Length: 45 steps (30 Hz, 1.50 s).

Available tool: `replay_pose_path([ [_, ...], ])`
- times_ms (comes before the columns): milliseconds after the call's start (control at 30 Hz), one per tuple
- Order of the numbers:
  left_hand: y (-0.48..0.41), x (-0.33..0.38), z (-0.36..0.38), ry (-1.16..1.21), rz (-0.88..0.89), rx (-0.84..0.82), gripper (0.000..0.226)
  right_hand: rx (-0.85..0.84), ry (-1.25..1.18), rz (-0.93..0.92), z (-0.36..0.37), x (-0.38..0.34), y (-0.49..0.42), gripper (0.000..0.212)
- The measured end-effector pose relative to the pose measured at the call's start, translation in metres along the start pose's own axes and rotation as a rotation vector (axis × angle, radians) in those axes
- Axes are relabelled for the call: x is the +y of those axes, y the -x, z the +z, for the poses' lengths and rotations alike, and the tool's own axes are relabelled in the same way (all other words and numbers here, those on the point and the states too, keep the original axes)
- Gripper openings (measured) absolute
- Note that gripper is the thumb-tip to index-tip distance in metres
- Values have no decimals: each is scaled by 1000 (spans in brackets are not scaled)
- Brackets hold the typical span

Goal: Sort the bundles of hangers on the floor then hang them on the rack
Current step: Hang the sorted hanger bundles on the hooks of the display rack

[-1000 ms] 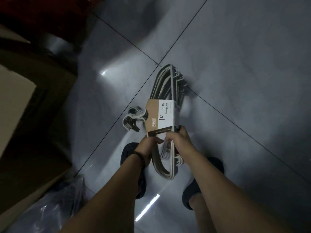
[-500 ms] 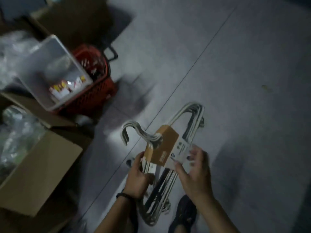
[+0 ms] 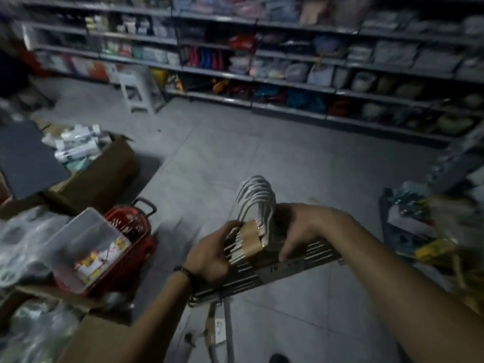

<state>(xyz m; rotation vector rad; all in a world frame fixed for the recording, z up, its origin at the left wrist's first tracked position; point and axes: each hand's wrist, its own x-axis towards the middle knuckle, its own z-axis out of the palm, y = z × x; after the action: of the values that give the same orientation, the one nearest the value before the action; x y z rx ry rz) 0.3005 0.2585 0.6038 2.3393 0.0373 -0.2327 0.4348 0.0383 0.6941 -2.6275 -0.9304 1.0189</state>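
A bundle of white and grey hangers with a brown cardboard sleeve is held in front of me at waist height, its hooks pointing up and away. My left hand grips the bundle's left side next to the sleeve. My right hand grips the right side, fingers curled over the bars. Another hanger bundle lies on the floor below, partly hidden by the held one. No hanging rack is identifiable in this blurred view.
A red shopping basket with a clear plastic bin stands at left, among open cardboard boxes. A white stool stands before stocked shelves across the back. Piled goods sit at right.
I have risen and looked up from the floor to the shop aisle. The bundle came up off the floor and turned, hooks now upward, both hands still on it.
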Motion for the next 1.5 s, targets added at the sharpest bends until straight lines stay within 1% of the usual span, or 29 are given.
replay_pose_path([
  [67,-9,21,-21,-95,99,-49,89,107,20,85,-2,-3,35,116],
  [167,-20,60,-45,-206,328,-22,87,313,-52,179,5,-7,84,103],
  [233,-27,88,-51,-372,520,87,83,463,-117,276,14,-7,118,93],
  [300,-26,122,-47,-505,580,278,79,631,-236,372,27,-4,156,87],
  [367,-9,155,-31,-429,590,485,73,802,-429,447,44,-2,197,82],
  [433,19,183,-2,-198,677,655,60,972,-640,512,62,-4,245,76],
  [467,35,196,16,-66,720,677,53,1056,-737,539,70,-4,269,70],
  [533,59,223,53,146,719,525,47,1216,-908,590,86,-9,315,53],
  [600,78,260,80,327,637,197,55,1347,-1037,627,100,-16,358,39],
  [633,86,284,90,482,599,-36,57,1408,-1093,641,107,-20,378,38],
  [667,93,309,99,651,564,-282,58,1458,-1157,665,114,-22,396,41],
  [700,100,333,108,785,526,-498,62,1520,-1219,680,122,-23,414,52],
  [733,104,356,116,867,476,-649,69,1579,-1279,698,131,-25,431,65],
  [767,112,378,121,909,441,-751,75,1631,-1324,696,138,-29,450,75],
  [833,128,419,133,975,399,-833,81,1680,-1383,667,154,-34,485,91],
  [867,139,440,140,1025,370,-843,81,1682,-1409,645,161,-38,503,92],
  [900,148,459,151,1085,337,-854,81,1691,-1414,606,168,-43,520,85],
  [967,173,495,170,1141,322,-860,75,1781,-1339,593,181,-52,556,58],
  [1033,201,529,189,1154,369,-838,54,1815,-1053,762,192,-57,595,40],
  [1067,215,545,198,1146,405,-812,40,1751,-873,924,199,-60,617,41],
  [1133,240,574,215,1105,464,-758,22,1512,-538,1277,213,-64,664,56],
  [1167,253,587,223,1093,489,-751,23,1418,-354,1423,218,-69,688,61],
  [1200,264,600,230,1081,524,-759,30,1365,-181,1539,218,-76,709,61],
  [1233,276,612,236,1065,565,-780,42,1371,-30,1614,216,-82,729,57],
  [1267,287,623,242,1037,601,-806,50,1434,90,1636,212,-85,748,50],
  [1333,312,646,254,1005,675,-834,49,1575,206,1560,199,-81,787,33],
  [1367,325,657,259,998,718,-841,49,1613,181,1519,190,-78,806,31],
  [1433,351,678,267,990,782,-864,53,1612,34,1477,177,-65,838,45],
  [1500,374,698,270,989,815,-897,53,1640,-12,1460,171,-53,860,42],
])
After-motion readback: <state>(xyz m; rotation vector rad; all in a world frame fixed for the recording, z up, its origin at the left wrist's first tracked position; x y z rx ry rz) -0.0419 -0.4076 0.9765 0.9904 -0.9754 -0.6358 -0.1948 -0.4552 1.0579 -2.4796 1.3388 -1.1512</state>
